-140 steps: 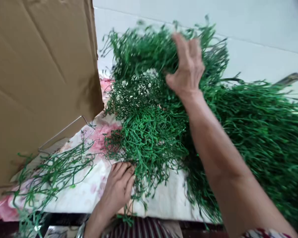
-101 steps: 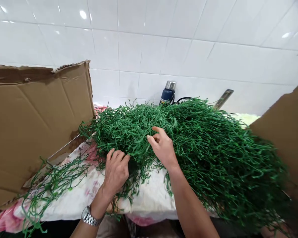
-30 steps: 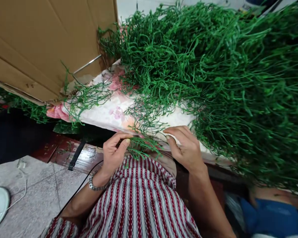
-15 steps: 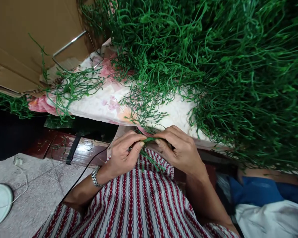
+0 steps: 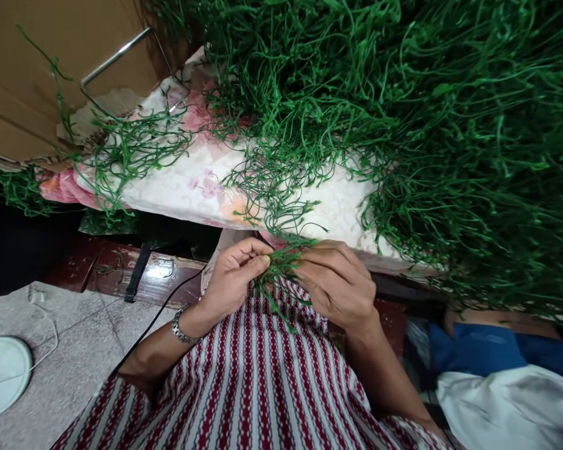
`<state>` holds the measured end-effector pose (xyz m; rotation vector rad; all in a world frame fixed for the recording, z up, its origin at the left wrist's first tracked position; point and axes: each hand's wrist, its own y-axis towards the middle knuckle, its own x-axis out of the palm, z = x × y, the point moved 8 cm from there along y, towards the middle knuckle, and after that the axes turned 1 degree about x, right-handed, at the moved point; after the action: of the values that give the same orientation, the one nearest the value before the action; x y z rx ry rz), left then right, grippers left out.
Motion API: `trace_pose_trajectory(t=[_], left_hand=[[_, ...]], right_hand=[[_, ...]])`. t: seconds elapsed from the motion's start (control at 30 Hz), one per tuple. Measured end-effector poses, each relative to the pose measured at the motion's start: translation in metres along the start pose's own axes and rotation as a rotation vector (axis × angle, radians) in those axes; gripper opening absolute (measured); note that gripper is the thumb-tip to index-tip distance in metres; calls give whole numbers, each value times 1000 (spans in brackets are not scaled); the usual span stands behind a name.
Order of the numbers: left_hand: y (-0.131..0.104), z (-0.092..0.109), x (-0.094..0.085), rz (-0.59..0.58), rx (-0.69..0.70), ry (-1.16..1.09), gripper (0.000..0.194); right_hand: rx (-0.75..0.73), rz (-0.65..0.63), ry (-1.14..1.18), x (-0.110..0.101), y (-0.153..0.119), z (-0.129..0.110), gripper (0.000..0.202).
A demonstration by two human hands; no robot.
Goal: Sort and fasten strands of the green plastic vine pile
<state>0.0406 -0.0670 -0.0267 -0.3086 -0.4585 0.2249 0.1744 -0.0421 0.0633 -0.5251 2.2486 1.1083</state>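
Note:
Just above my lap, a small bunch of thin green plastic-looking stems [image 5: 281,265] spans the space between my hands. My left hand [image 5: 239,269] pinches its left end between thumb and forefinger. At the other end, my right hand [image 5: 340,281] has its fingers closed on the stems, and its fingertips are partly hidden by them. Some strands hang down over the striped garment [image 5: 272,387]. Right beyond my hands, loose green stems [image 5: 286,200] lie on the flowered cloth [image 5: 169,194] along the table's front edge.
A large heap of green stems [image 5: 403,100] covers the back and right. A cardboard box [image 5: 51,69] stands at left by a bent metal rod [image 5: 117,55]. A white round object [image 5: 2,375] is on the floor. Blue and white clothing of another person [image 5: 492,375] shows at right.
My right hand has turned, its fingers now curling over the stems. The bunch between my hands looks more spread, with strands fanning out. The view has shifted slightly.

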Motion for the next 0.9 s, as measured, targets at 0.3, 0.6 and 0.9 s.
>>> trace_pose_trajectory(t=[0.3,0.6,0.9], left_hand=[[0,18,2,44,114,-86,16],[-6,25,-11,-29,225,81,11],[-18,39,8,-331,342,334,6]], right_hand=[[-10,7,-54,-3,-2,-11,28],[160,69,24,-37,20,15,32],[47,-384,135,4,12,17,16]])
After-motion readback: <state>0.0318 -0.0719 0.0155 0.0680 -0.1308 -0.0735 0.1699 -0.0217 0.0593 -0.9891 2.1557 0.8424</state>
